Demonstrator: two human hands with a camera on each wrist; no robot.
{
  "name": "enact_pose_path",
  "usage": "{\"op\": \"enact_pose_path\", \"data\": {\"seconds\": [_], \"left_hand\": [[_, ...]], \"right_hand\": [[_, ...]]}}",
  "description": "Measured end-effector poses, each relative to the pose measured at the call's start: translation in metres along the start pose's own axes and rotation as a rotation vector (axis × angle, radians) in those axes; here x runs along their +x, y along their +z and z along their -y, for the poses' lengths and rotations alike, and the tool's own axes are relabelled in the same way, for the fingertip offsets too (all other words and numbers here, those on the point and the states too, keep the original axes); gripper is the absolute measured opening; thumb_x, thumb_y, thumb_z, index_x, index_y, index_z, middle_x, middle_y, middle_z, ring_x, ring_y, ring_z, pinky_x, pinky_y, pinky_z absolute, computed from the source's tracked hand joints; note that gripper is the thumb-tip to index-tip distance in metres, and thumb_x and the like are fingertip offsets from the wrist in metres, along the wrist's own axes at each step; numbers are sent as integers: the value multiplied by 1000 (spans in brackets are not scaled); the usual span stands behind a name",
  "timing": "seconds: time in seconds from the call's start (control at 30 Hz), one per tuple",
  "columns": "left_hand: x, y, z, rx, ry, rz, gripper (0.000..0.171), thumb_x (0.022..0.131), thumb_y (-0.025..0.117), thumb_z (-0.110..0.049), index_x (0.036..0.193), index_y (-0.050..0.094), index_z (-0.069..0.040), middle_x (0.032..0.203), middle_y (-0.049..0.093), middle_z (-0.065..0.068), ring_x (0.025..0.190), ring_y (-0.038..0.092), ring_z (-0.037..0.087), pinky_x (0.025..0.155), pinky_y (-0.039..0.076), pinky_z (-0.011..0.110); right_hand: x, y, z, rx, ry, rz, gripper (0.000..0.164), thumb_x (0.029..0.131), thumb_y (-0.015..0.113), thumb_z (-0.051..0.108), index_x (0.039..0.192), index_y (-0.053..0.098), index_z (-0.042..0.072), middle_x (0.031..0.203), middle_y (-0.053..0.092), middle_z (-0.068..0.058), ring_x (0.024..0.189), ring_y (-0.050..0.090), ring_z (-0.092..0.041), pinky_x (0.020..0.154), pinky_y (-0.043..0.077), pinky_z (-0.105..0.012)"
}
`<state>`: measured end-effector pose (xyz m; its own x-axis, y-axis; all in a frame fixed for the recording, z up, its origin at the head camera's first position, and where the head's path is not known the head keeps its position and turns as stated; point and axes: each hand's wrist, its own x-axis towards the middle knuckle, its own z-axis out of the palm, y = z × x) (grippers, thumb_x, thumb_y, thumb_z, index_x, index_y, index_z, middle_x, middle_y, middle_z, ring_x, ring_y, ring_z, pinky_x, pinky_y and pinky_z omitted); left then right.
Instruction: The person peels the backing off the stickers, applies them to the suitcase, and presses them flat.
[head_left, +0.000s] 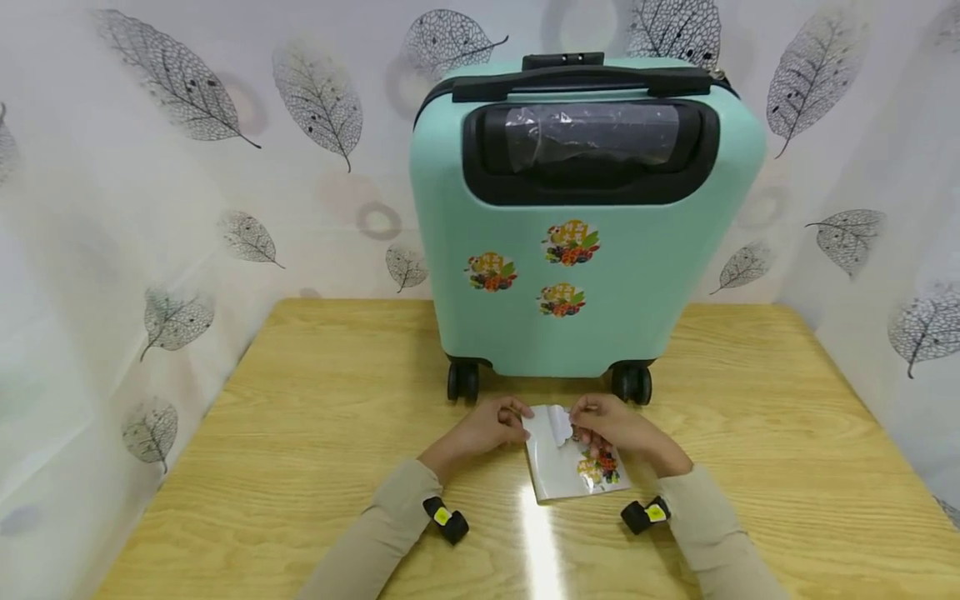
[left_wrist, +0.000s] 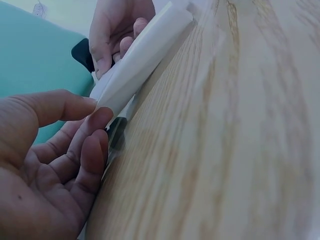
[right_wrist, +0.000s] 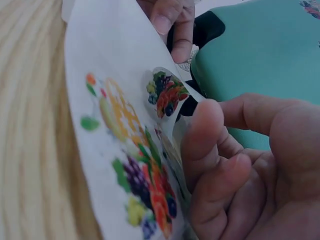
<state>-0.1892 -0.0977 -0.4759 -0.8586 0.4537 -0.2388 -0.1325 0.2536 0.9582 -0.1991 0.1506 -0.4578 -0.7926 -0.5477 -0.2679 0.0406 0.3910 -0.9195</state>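
A white sticker sheet (head_left: 551, 477) is tilted above the wooden table, close in front of a mint-green suitcase (head_left: 637, 275). My left hand (head_left: 483, 427) pinches its upper left edge between thumb and forefinger, which the left wrist view shows closely. At the upper right, my right hand (head_left: 618, 425) pinches the edge of a fruit sticker (right_wrist: 167, 92) that curls partly off the sheet, its white back showing in the head view. Another fruit sticker (head_left: 598, 468) lies flat on the lower right of the sheet. Three similar stickers (head_left: 572, 242) are on the suitcase front.
The suitcase stands upright at the back of the table (head_left: 322, 400), its black wheels (head_left: 632, 383) just beyond the hands. Leaf-patterned covering (head_left: 315, 200) lines the back and sides. Each wrist wears a black device (head_left: 446, 518) with a yellow mark.
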Motion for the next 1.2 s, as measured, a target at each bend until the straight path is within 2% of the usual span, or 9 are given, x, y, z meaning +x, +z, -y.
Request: {"op": "enact_pose_path", "data": {"seconds": [0.13, 0.23, 0.53, 0.77, 1.0, 1.2], "left_hand": [[0, 0, 0, -23, -10, 10, 29, 86, 66, 1, 114, 59, 4, 71, 54, -2, 61, 46, 8, 56, 39, 22], [0, -2, 0, -34, -16, 13, 30, 87, 65, 0, 116, 58, 4, 73, 55, -2, 63, 47, 9, 57, 40, 22], [-2, -4, -1, -45, -13, 26, 32, 89, 64, -2, 119, 56, 5, 76, 57, -1, 64, 48, 10, 59, 41, 24], [-3, -3, -3, -48, -12, 12, 32, 89, 63, 1, 119, 55, 6, 74, 56, -1, 63, 47, 11, 58, 40, 24], [-6, -12, 0, 80, 1, -16, 31, 89, 67, -7, 118, 59, -2, 77, 58, 0, 62, 49, 10, 56, 42, 23], [-12, -18, -9, 149, 50, -28, 32, 90, 68, -13, 120, 59, -2, 76, 58, 2, 58, 49, 12, 53, 43, 24]], "right_hand": [[-6, -7, 1, -15, -13, 2, 26, 101, 45, 16, 104, 53, -9, 67, 54, -2, 50, 55, -7, 44, 41, -20], [-9, -12, 2, -14, 7, -3, 27, 101, 45, 17, 105, 53, -8, 68, 55, -2, 51, 56, -8, 45, 42, -21], [-19, -25, 5, -20, 29, -18, 28, 101, 46, 19, 109, 52, -7, 77, 56, -6, 62, 61, -13, 51, 48, -27], [-25, -31, 8, -1, 35, -13, 24, 101, 46, 16, 107, 51, -6, 81, 58, -8, 68, 62, -13, 53, 48, -26], [-32, -32, 7, 16, 51, -5, 23, 102, 46, 19, 106, 51, -3, 83, 59, -7, 67, 59, -12, 53, 46, -26], [-39, -35, 7, -16, 45, 0, 25, 103, 44, 22, 106, 51, -2, 82, 57, -7, 64, 56, -13, 53, 43, -25]]}}
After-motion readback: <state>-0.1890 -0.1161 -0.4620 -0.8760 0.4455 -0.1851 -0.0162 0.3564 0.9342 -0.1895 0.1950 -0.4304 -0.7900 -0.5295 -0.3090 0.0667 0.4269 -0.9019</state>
